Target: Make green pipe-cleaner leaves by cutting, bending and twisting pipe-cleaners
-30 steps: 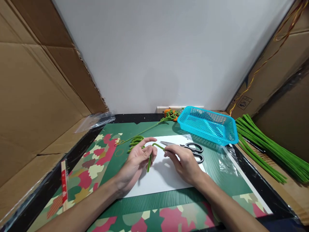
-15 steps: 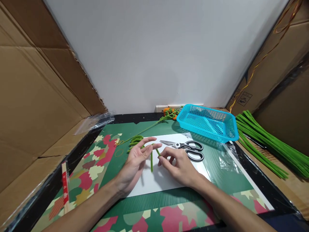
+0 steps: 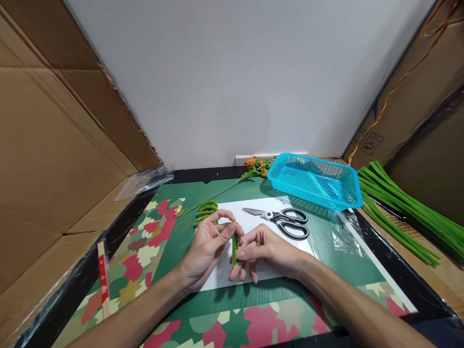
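Observation:
A short green pipe cleaner [image 3: 234,249], folded over so its two legs hang side by side, is held between both hands above a white sheet [image 3: 226,282]. My left hand [image 3: 212,244] pinches it at the upper bend with thumb and fingers. My right hand [image 3: 266,249] grips the legs lower down between thumb and forefinger, its other fingers reaching underneath. Behind my left hand lies a bunch of looped green pipe cleaners [image 3: 207,210]. Scissors with black and grey handles [image 3: 281,217] rest on the sheet beyond my right hand, blades partly apart.
A blue plastic basket [image 3: 315,193] stands at the back right, beside long green pipe cleaners [image 3: 409,208]. An orange flower with a green stem [image 3: 255,169] lies at the back. Chopsticks in a red wrapper [image 3: 103,275] are at left. Cardboard walls [image 3: 54,121] flank the table.
My right hand has brought the right leg of the pipe cleaner down and inward, so the two legs are now nearly parallel. The hands have come together, and the view has shifted slightly.

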Motion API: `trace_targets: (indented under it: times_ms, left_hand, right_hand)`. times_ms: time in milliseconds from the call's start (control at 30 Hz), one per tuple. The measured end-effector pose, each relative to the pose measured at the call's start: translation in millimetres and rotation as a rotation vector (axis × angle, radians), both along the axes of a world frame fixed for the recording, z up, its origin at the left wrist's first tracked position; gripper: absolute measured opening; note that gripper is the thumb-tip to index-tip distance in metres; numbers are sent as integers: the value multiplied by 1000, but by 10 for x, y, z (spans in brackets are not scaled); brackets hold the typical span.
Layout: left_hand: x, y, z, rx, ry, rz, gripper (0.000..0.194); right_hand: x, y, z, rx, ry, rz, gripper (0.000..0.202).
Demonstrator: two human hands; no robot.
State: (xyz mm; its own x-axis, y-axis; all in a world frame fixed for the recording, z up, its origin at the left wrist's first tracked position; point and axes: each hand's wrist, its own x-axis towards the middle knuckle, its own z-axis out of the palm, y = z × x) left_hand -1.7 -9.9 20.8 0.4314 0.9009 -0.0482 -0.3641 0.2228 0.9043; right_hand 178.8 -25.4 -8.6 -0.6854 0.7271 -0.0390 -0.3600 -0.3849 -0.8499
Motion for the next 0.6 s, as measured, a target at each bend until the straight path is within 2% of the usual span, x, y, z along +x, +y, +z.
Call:
trace_targets:
  times_ms: [133,267,433,600]
  left_hand:
    - [-1,-46,30,-6,-15,18,37]
    - [2,-66,44,-19,-28,-25,36]
    - [21,-33,34,-45,-90,-68,26]
    - [17,-37,14,-62,-99,-70,24]
  right_hand:
    - [-21,-23,1,-72,82,73,40]
    - [-40,-36,-27,-100,102,121,42]
    - [-30,-11,-55,-113,131,99,38]
    - [-30,-21,-12,-137,137,101,38]
